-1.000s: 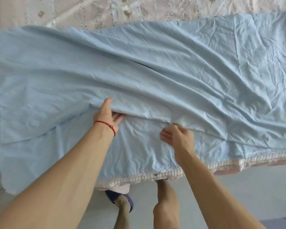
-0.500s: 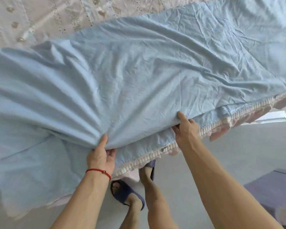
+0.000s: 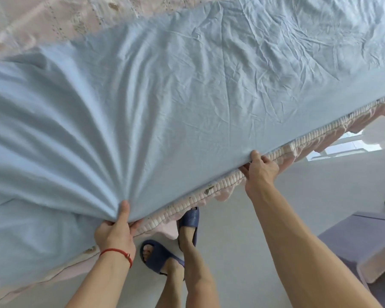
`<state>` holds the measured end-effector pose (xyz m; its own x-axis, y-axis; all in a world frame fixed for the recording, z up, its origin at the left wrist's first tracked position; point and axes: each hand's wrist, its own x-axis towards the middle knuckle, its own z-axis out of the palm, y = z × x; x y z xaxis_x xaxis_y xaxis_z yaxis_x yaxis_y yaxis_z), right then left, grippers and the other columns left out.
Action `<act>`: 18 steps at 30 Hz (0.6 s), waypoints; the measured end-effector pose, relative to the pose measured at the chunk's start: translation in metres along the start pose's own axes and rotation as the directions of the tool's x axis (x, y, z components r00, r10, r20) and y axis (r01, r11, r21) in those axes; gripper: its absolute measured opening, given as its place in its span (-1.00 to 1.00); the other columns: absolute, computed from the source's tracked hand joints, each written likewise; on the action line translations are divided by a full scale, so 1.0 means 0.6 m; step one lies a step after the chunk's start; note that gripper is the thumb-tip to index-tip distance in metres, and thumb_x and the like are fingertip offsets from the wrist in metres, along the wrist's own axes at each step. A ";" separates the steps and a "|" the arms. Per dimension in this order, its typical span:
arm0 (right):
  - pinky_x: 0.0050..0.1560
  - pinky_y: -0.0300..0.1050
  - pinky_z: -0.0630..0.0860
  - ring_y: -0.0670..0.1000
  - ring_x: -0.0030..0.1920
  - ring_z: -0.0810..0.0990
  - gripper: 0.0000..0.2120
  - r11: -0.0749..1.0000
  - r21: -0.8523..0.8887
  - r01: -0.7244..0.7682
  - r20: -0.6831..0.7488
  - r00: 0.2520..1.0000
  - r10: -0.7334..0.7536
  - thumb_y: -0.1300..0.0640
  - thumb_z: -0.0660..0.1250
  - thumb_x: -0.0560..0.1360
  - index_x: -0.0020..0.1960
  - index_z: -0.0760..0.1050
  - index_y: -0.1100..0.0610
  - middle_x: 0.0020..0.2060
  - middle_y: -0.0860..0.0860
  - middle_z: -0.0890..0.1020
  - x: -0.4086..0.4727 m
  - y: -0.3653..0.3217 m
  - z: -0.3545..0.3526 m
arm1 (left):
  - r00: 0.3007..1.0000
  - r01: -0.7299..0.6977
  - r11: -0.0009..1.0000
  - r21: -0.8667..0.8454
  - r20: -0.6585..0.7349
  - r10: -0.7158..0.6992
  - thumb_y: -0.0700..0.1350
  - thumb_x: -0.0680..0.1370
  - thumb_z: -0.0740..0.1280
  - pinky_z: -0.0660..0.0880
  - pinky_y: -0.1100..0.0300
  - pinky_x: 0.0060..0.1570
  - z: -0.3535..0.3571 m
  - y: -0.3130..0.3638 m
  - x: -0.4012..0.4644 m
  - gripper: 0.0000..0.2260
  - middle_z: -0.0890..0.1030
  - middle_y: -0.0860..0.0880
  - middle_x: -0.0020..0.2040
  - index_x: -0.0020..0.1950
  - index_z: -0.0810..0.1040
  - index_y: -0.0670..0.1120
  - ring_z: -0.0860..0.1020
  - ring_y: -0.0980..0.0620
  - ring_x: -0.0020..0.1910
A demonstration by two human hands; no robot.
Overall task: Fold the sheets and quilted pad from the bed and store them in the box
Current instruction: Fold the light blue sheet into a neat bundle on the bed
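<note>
Sheet (image 3: 198, 90), light blue, lies spread over the bed, its near fold brought right to the bed's near edge, w/ both hands gripping that fold. Left hand (image 3: 115, 235) pinches a bunch of cloth near the bed's near-left corner, thumb on top, fingers tucked under; deep pleats fan out from that grip. Right hand (image 3: 261, 171) pinches the same edge further along to the right, thumb over, fingers below, cloth flatter there. A lower layer of sheet hangs off the near-left side beyond the left hand.

Risks, as I judge them: left grip is bunched, so the fold could set crooked w/ creases baked in, unless the cloth gets pulled taut btwn the two hands. Hands are uneven along the edge, so layers may not line up and corners could drift apart. The ruffled white trim (image 3: 213, 192) of the quilted pad (image 3: 42, 25) sits just under the right hand's fingers; catching it would drag the pad along too. Hanging part may slide to the floor (image 3: 242, 252) near the slippers (image 3: 158, 255). Box: not visible, can't say where.
</note>
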<state>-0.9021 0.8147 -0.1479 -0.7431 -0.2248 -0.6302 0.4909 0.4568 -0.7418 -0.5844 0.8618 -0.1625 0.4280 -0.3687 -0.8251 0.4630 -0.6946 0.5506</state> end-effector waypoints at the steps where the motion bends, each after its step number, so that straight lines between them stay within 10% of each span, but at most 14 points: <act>1: -0.22 -0.05 0.69 0.02 -0.23 0.71 -0.92 1.000 -0.004 -0.024 -0.011 1.000 0.024 0.22 0.36 0.59 -0.03 0.56 0.25 -0.11 0.12 0.69 0.004 0.009 -0.004 | 1.000 -0.011 0.999 0.030 0.002 0.011 -0.09 0.50 0.53 0.68 -0.10 -0.13 -0.004 -0.002 -0.003 -0.65 0.66 -0.16 0.10 0.14 0.55 -0.29 0.67 -0.11 0.03; 8: -0.10 0.04 0.70 0.15 -0.07 0.72 -0.94 0.990 -0.122 -0.070 -0.043 0.997 0.065 0.25 0.40 0.56 -0.08 0.55 0.22 0.00 0.21 0.70 0.018 0.031 -0.006 | 0.999 0.033 0.996 0.081 -0.008 -0.032 -0.21 0.51 0.51 0.69 -0.12 -0.15 -0.021 -0.023 0.012 -0.69 0.65 -0.28 0.10 0.13 0.55 -0.36 0.67 -0.25 0.04; 11: 0.17 0.10 0.61 0.18 0.22 0.62 -0.54 0.917 -0.387 0.093 -0.083 0.987 -0.135 0.18 0.44 0.49 0.34 0.39 0.17 0.23 0.10 0.58 -0.013 0.038 0.000 | 0.996 0.083 0.991 0.103 0.010 -0.085 -0.28 0.52 0.48 0.69 -0.04 -0.21 -0.023 -0.019 0.018 -0.75 0.65 -0.28 0.07 0.15 0.55 -0.33 0.68 -0.25 -0.01; 15: 0.49 0.20 0.20 0.18 0.50 0.21 -0.35 0.403 -0.684 0.609 0.333 0.751 -0.570 0.14 0.42 0.48 0.51 0.26 0.04 0.49 0.11 0.24 -0.106 0.069 0.049 | 0.984 -0.097 0.895 0.436 -0.095 0.153 -0.05 0.45 0.55 0.63 0.02 -0.06 -0.051 0.020 0.018 -0.68 0.69 -0.11 0.01 0.10 0.58 -0.16 0.67 -0.12 -0.03; 18: 0.54 0.18 0.14 0.13 0.53 0.23 -0.51 0.058 -0.444 0.894 0.827 0.434 -0.357 0.00 0.38 0.56 0.47 0.38 -0.03 0.52 0.04 0.30 -0.176 0.123 0.130 | 0.869 -0.265 0.735 0.624 -0.175 0.462 0.05 0.47 0.51 0.43 0.09 0.04 -0.092 0.092 0.034 -0.53 0.55 -0.08 0.18 0.26 0.47 -0.14 0.54 -0.11 0.08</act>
<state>-0.7518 0.8049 -0.1538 -0.1219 -0.9726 -0.1981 -0.8379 0.2078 -0.5048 -0.5075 0.8500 -0.1418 0.7221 -0.5332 -0.4408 -0.2571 -0.7984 0.5445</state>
